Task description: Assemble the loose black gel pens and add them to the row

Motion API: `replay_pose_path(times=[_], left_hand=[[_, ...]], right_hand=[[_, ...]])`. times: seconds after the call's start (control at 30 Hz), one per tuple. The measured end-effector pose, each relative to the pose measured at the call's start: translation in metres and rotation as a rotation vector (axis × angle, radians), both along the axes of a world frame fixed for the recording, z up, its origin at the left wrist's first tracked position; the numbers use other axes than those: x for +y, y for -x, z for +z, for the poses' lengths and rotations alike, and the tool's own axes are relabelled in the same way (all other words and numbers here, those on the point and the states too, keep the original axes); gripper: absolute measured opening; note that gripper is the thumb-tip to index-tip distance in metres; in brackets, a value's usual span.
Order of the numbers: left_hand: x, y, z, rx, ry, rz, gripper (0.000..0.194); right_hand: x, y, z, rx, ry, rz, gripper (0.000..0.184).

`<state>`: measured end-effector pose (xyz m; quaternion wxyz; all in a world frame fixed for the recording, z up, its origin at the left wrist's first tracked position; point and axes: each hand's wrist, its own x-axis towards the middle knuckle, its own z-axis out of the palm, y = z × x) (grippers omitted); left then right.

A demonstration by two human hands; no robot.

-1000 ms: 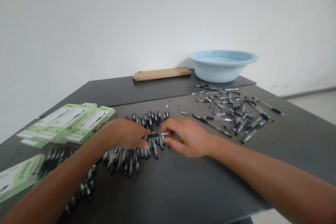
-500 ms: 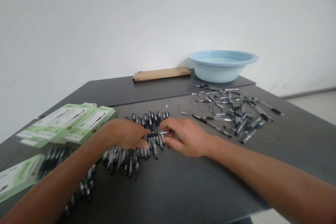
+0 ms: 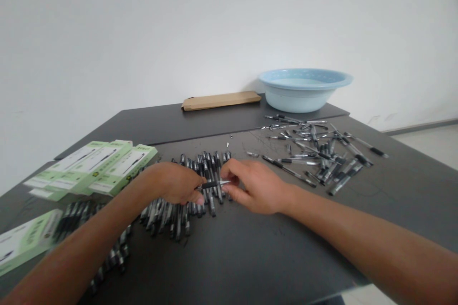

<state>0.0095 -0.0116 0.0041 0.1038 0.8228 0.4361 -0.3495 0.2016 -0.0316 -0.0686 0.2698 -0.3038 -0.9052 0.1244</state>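
Observation:
A pen (image 3: 210, 184) with a black grip and a pale pointed tip lies level between my hands, tip to the right. My left hand (image 3: 179, 183) is closed around its rear part, which the fingers hide. The curled fingers of my right hand (image 3: 255, 186) meet at the tip; what lies right between them is partly hidden. Beneath both hands spreads a row of capped pens (image 3: 171, 214), lying side by side on the dark table (image 3: 229, 257).
Green-and-white pen boxes (image 3: 118, 169) lie at the left, with another box (image 3: 30, 238) nearer. More pens (image 3: 116, 255) show beside my left forearm. Scattered pen parts (image 3: 322, 152) cover the right side. Behind stand a blue basin (image 3: 300, 97) and a flat brown cardboard piece (image 3: 222, 100).
My right hand's fingertips have shifted slightly to the right, and more of the pen's tip shows. My left hand stays nearly in place, still holding the pen.

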Motion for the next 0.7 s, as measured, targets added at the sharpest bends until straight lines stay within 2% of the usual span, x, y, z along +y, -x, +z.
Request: replay_pose_path(times=[0.2,0.37,0.57,0.7], left_hand=[[-0.0001,-0.0014,0.0004,0.04,0.022,0.006,0.043],[0.001,0.0,-0.0014,0.05,0.008,-0.014,0.049],[0.0006,-0.0002,-0.0008,0.022,0.022,-0.02,0.041],[0.0004,-0.0002,-0.0019,0.034,0.007,-0.043,0.043]], right_hand=[[0.0009,-0.0003,-0.0005,-0.023,-0.046,0.01,0.011],[-0.0008,-0.0006,0.0011,-0.046,-0.041,0.006,0.018],[-0.0009,0.0024,0.001,-0.095,-0.102,-0.005,0.013],[0.0,0.0025,0.0015,-0.121,-0.112,-0.016,0.022]])
